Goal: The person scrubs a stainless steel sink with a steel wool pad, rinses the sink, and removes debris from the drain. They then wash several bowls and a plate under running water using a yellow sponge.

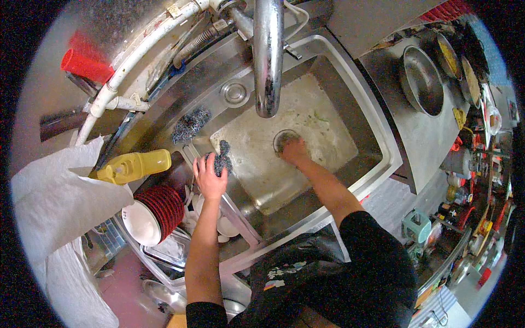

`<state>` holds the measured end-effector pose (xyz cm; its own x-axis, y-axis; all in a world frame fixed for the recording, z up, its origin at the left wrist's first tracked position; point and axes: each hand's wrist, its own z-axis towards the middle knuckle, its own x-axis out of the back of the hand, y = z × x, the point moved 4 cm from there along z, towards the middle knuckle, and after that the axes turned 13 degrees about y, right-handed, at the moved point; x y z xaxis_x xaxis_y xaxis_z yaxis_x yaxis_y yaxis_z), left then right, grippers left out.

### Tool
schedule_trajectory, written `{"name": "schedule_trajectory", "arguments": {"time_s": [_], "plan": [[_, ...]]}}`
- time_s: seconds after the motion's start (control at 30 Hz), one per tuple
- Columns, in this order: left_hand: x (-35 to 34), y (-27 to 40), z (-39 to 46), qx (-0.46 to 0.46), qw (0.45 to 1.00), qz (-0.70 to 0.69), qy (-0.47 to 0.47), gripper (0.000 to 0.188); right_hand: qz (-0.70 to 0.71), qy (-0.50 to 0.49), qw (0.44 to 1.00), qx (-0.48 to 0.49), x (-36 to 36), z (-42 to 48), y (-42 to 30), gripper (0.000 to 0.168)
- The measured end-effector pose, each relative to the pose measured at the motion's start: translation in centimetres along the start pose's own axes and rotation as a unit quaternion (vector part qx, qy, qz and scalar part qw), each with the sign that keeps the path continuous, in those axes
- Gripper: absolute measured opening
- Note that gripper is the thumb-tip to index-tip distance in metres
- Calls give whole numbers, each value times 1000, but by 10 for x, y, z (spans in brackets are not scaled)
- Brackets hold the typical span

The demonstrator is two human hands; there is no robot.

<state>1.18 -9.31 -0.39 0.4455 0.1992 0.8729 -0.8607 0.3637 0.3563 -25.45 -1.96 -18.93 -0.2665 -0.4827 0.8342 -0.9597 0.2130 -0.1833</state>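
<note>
My left hand rests at the divider between the two sink basins, its fingers around a dark metallic mesh scrubber. Part of the scrubber pokes out over the larger stainless steel basin. In that basin, my right hand reaches down to the round drain; its fingertips are blurred, and I cannot tell whether they grip anything. Green food scraps lie on the basin floor near the drain. A second, bigger clump of mesh scrubber sits on the back ledge, beyond my left hand.
The faucet spout hangs over the large basin. At left, the smaller basin holds a stack of red-and-white bowls and white dishes. A yellow plastic bottle lies beside it. A metal bowl stands on the right counter.
</note>
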Motion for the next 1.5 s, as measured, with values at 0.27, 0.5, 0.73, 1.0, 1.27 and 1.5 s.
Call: {"name": "schedule_trajectory", "arguments": {"time_s": [0.27,0.5,0.73,1.0,1.27,1.5], "plan": [[-3,6,7,-25,1000,-14,4,52,-87,-24,996,25,8,1,2,68],[0,5,9,-27,999,-11,14,54,-105,-75,991,43,38,4,-5,76],[-2,5,5,-22,1000,-13,10,53,-159,-84,979,94,10,6,16,53],[0,2,7,-30,999,0,13,53,99,55,986,-126,-3,-60,-3,36],[-1,2,4,-14,1000,15,16,54,342,232,882,-229,9,-25,40,44],[-2,2,6,-28,999,-8,14,54,148,127,974,-116,5,-13,-9,47]]}}
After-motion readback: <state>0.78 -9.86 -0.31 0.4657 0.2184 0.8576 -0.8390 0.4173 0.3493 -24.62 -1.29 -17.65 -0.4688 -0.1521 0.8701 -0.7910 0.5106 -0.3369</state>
